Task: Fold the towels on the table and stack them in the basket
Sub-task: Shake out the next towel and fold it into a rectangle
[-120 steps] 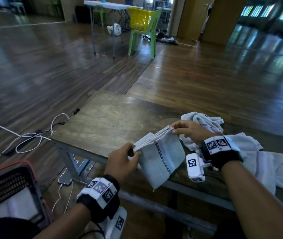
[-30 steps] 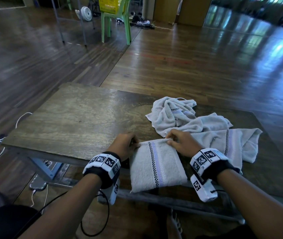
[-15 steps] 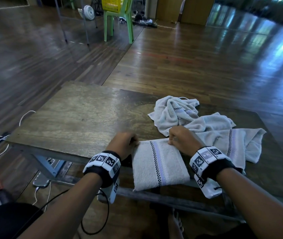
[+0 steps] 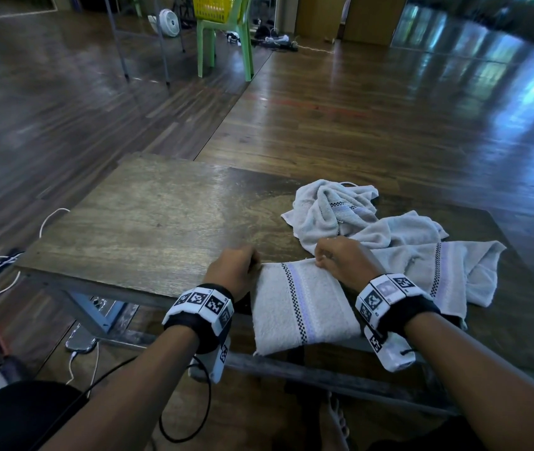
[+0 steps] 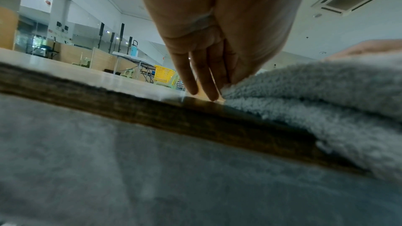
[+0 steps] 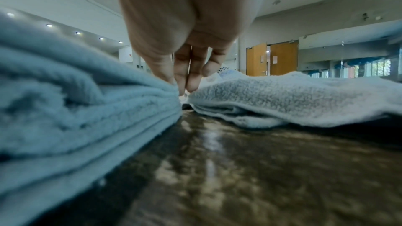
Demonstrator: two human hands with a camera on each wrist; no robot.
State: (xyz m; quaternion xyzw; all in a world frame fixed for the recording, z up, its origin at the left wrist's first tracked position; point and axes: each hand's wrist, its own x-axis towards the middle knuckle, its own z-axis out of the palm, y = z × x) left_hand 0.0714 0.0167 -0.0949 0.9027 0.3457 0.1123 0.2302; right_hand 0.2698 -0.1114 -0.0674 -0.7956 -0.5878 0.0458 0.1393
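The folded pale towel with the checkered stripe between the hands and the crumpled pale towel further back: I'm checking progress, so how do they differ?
The folded pale towel lies flat in neat layers, hanging over the wooden table's near edge; the crumpled pale towel sits bunched, wholly on the tabletop. The left hand and right hand pinch the folded one's far corners; nothing touches the crumpled one. Both share pale terry cloth and a dark checkered stripe.

Worn wooden table (image 4: pixel 148 222) on metal frame. Folded towel (image 4: pixel 301 307) overhanging near edge; crumpled towels (image 4: pixel 389 236) heaped right, bare left.
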